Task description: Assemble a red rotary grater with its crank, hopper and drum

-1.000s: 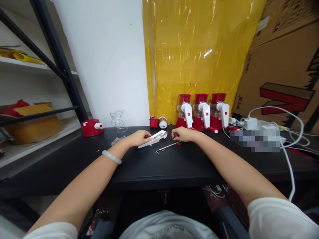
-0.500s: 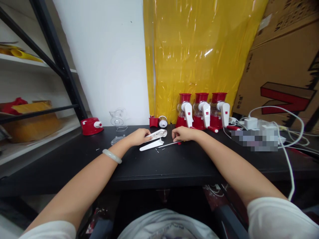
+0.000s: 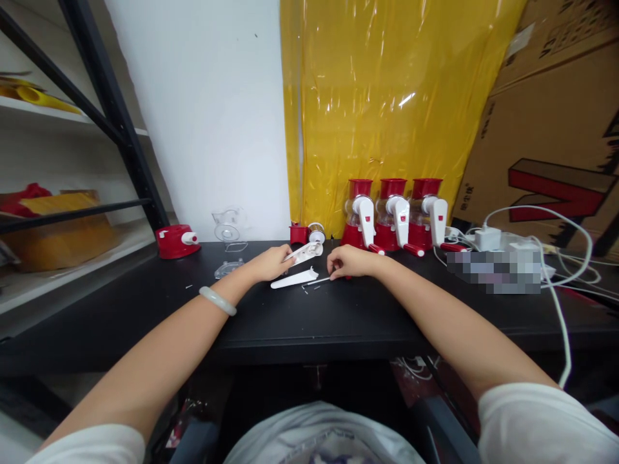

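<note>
Two bare hands work over a black tabletop (image 3: 338,327), where a hollow white shell (image 3: 310,251) lies opened up — its slim white cover (image 3: 294,280), up against it a second ago, now rests apart on the table, just in front. The left hand (image 3: 275,263) pinches the shell's near end, inner side showing; the right hand (image 3: 355,261) has edged slightly closer, fingers curled and narrow beside a thin metal rod (image 3: 320,281), though from where I stand I cannot tell whether they grip it. With the two white pieces parted, the shell's inside appears to be within reach, and the work looks to be at a loose-parts stage: small metal bits (image 3: 317,287) lie near the cover. Behind, three red-and-white grinders (image 3: 360,188) stand in a row, each crank carrying a small red square with no lettering legible. At right leans a cardboard box (image 3: 541,122) — printed with Chinese characters, what looks like a small registered mark and a big red V-like emblem; the slanted letters above are hard to make out. Print on the person's shirt (image 3: 324,438) is unreadable.
</note>
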The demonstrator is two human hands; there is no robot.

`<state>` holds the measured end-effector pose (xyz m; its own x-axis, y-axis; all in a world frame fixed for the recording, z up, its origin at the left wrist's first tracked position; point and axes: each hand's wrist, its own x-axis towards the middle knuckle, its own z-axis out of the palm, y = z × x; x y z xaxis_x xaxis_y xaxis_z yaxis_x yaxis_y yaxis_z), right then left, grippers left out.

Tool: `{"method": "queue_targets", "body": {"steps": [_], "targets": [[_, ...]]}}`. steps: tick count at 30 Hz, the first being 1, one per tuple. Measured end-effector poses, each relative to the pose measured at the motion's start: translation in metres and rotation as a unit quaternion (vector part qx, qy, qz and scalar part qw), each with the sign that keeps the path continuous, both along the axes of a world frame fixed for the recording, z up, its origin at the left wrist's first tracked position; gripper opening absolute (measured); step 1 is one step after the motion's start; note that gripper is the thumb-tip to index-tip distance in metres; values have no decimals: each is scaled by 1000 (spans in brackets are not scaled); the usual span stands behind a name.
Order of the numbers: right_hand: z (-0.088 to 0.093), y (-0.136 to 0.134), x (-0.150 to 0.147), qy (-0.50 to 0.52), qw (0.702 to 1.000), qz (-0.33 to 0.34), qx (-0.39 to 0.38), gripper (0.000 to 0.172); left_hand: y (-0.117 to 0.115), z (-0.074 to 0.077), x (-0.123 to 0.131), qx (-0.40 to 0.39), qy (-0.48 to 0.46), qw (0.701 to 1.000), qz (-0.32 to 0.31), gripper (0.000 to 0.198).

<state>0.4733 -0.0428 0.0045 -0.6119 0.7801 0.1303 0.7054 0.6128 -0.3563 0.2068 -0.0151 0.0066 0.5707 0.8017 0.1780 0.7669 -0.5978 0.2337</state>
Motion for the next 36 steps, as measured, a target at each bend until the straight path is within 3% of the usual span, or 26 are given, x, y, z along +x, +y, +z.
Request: {"method": "queue_targets", "body": {"steps": [5,11,17,26,31,36], "targets": [[-4,0,-4,-25,998,-4,53,6,-2,-2,3,43,10,999,7,40],[-2,-1,-2,-19,997,-24,73,10,-7,0,7,37,-6,999,5,48],[5,-3,5,-17,996,-44,-70,17,-9,1,5,36,-25,999,-2,51],[0,-1,5,-30,993,-59,-100,5,-2,-3,4,119,-70,990,12,30],[1,-1,5,51,997,-35,-47,11,-1,-4,6,183,-121,975,-27,28],[0,0,1,139,990,-22,14,7,-5,0,10,256,-188,948,-22,32]]}}
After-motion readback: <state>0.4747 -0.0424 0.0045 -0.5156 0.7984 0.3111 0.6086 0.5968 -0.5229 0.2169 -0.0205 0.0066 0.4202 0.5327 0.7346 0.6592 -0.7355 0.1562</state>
